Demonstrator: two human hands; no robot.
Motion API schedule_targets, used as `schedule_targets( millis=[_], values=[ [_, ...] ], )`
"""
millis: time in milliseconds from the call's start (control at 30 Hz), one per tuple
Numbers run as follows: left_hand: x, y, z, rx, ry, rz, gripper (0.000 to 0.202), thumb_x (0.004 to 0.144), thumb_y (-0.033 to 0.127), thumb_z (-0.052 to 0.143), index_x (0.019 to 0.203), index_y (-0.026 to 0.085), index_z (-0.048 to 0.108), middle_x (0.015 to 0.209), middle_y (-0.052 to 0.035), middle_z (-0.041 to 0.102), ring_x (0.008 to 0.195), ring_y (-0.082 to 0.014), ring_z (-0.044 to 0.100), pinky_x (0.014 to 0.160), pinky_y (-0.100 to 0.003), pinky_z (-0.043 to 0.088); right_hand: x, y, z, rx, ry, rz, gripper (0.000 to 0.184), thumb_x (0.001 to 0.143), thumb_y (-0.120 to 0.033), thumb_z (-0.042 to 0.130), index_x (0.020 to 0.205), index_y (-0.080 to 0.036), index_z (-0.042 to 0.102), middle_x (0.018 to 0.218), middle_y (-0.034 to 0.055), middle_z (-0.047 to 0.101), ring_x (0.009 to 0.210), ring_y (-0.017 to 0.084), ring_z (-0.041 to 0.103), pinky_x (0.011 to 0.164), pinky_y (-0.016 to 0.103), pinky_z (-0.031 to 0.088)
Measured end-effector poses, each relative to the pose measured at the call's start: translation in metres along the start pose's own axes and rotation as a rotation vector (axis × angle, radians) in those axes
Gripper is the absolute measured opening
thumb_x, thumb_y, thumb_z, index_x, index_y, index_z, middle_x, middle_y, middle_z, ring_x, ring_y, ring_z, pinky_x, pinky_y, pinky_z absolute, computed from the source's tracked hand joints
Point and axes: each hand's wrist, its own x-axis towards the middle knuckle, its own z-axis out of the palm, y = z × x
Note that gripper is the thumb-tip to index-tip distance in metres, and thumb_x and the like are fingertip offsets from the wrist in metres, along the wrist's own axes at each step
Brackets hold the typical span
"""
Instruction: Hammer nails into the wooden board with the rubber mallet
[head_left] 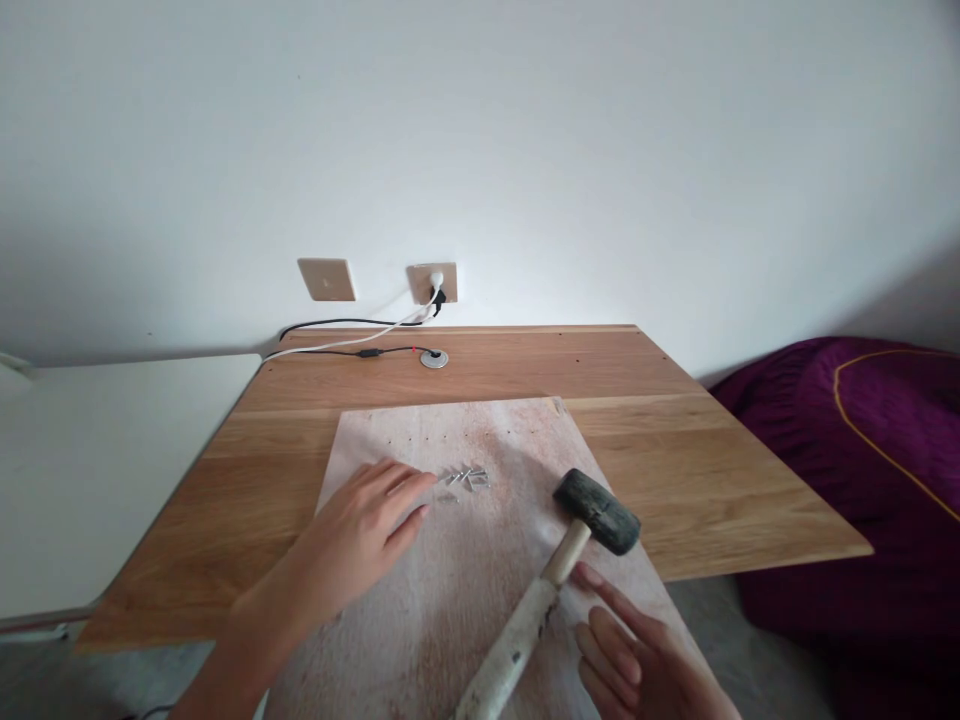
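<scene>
A rubber mallet (598, 511) with a dark head and a worn, pale handle lies slanting over a light wooden board (405, 630). Beside its handle is my right hand (630, 655), index finger stretched toward the neck and the other fingers loosely curled, not wrapped round it. Whether that fingertip touches the handle I cannot tell. My left hand (364, 525) reaches over the board with fingers extended and thumb apart. Its fingertips are at the edge of a small pile of silvery nails (472, 478). A row of small dark marks crosses the board's far part.
Under the board is a wooden table (697, 470), with a round cable grommet (434, 359) near its back edge. Cables run left from a wall socket (445, 284). A white surface (127, 450) adjoins on the left; a purple cushioned thing (810, 450) stands right.
</scene>
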Motion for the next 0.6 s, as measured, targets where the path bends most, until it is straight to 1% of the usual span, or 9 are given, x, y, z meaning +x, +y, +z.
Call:
schedule_targets(
  millis=[133,233,267,333,400,467,533,567,600],
  values=[
    [0.022,-0.005,0.008,-0.046,-0.055,0.039,0.022,0.101,0.019,0.059,0.121,0.024,0.068,0.109,-0.0047,0.073,0.102,-0.0234,0.068,0.092,-0.04,0.055,0.012,-0.003,0.005,0.038,0.001,-0.027,0.039,0.08,-0.044,0.088,0.107,-0.02,0.074,0.059,-0.009,0.035,0.051,0.007,0.025,0.045,0.019,0.031],
    [0.031,-0.012,0.009,-0.032,-0.077,0.054,0.018,0.101,0.016,0.059,0.114,0.023,0.069,0.105,-0.0041,0.072,0.099,-0.023,0.067,0.091,-0.039,0.055,0.018,-0.008,0.007,0.04,0.028,-0.057,0.031,0.082,-0.04,0.086,0.102,-0.02,0.074,0.059,-0.0099,0.027,0.051,0.007,0.018,0.043,0.017,0.029],
    [0.033,-0.015,0.009,-0.026,-0.081,0.059,0.018,0.101,0.015,0.059,0.112,0.023,0.07,0.104,-0.0039,0.072,0.098,-0.0228,0.067,0.09,-0.039,0.055,0.019,-0.01,0.007,0.031,0.035,-0.057,0.028,0.082,-0.04,0.085,0.098,-0.02,0.074,0.059,-0.0103,0.024,0.051,0.007,0.015,0.043,0.017,0.028],
    [0.034,-0.018,0.01,-0.027,-0.095,0.064,0.019,0.1,0.014,0.059,0.112,0.023,0.07,0.104,-0.0037,0.071,0.098,-0.0224,0.067,0.089,-0.038,0.054,0.021,-0.014,0.005,0.003,0.048,-0.048,0.024,0.084,-0.039,0.084,0.084,-0.02,0.07,0.06,-0.0102,0.02,0.052,0.007,0.012,0.042,0.017,0.028],
    [0.033,-0.021,0.013,-0.039,-0.111,0.057,0.019,0.101,0.014,0.06,0.114,0.023,0.07,0.105,-0.0037,0.071,0.098,-0.0223,0.066,0.089,-0.038,0.054,0.023,-0.017,0.002,-0.036,0.056,-0.034,0.033,0.084,-0.041,0.083,0.071,-0.02,0.061,0.06,-0.0097,0.018,0.052,0.007,0.012,0.044,0.018,0.032],
    [0.03,-0.023,0.016,-0.058,-0.114,0.043,0.019,0.101,0.014,0.06,0.115,0.024,0.07,0.107,-0.0038,0.071,0.1,-0.0224,0.066,0.089,-0.038,0.053,0.022,-0.019,-0.004,-0.084,0.067,-0.054,0.044,0.083,-0.048,0.083,0.063,-0.021,0.054,0.058,-0.01,0.016,0.05,0.007,0.012,0.042,0.019,0.033],
    [0.028,-0.026,0.02,-0.079,-0.111,0.039,0.02,0.101,0.014,0.061,0.116,0.024,0.07,0.107,-0.0037,0.071,0.1,-0.0222,0.065,0.089,-0.038,0.053,0.019,-0.024,-0.011,-0.191,0.085,-0.104,0.047,0.081,-0.056,0.081,0.063,-0.022,0.055,0.054,-0.0096,0.02,0.046,0.007,0.017,0.04,0.021,0.035],
    [0.027,-0.026,0.02,-0.086,-0.11,0.042,0.019,0.101,0.014,0.062,0.116,0.024,0.07,0.107,-0.0036,0.071,0.1,-0.022,0.065,0.089,-0.037,0.052,0.016,-0.027,-0.015,-0.294,0.082,-0.146,0.045,0.083,-0.06,0.078,0.065,-0.023,0.058,0.052,-0.008,0.028,0.044,0.009,0.025,0.04,0.023,0.039],
    [0.027,-0.027,0.021,-0.087,-0.11,0.046,0.019,0.1,0.014,0.062,0.115,0.023,0.069,0.106,-0.0036,0.07,0.099,-0.022,0.065,0.088,-0.037,0.052,0.014,-0.032,-0.018,-0.416,0.076,-0.179,0.041,0.088,-0.061,0.072,0.071,-0.025,0.064,0.055,-0.0047,0.04,0.046,0.012,0.037,0.044,0.027,0.046]
  ],
)
